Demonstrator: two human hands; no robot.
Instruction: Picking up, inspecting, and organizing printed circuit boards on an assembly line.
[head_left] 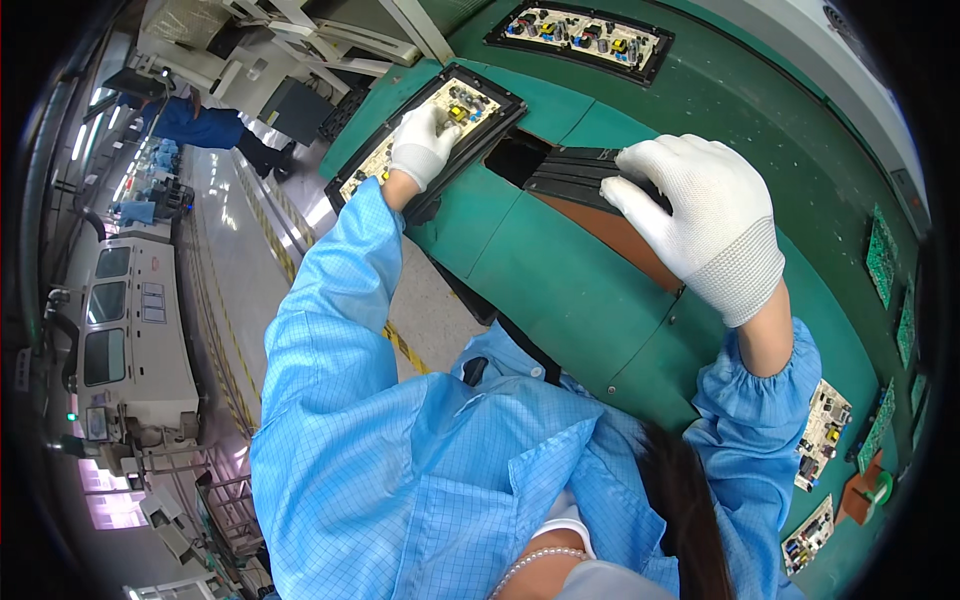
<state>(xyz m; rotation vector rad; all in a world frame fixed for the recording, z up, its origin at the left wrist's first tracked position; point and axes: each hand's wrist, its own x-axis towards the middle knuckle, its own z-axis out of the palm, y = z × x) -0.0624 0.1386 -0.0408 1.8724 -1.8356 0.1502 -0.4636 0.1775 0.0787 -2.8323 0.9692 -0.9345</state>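
Head view is showing the left hand pressing on a loaded board tray and the right hand gripping empty black trays, which could be slipping into the conveyor gap.

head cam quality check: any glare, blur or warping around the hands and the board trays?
Head view: strong fisheye, the green conveyor edges bow and the corners go black. Glare sits on the shiny floor at left, not on the work. The left hand on the near board tray and the right hand on the empty black tray look sharp. The gloves run bright yet keep their knit texture.
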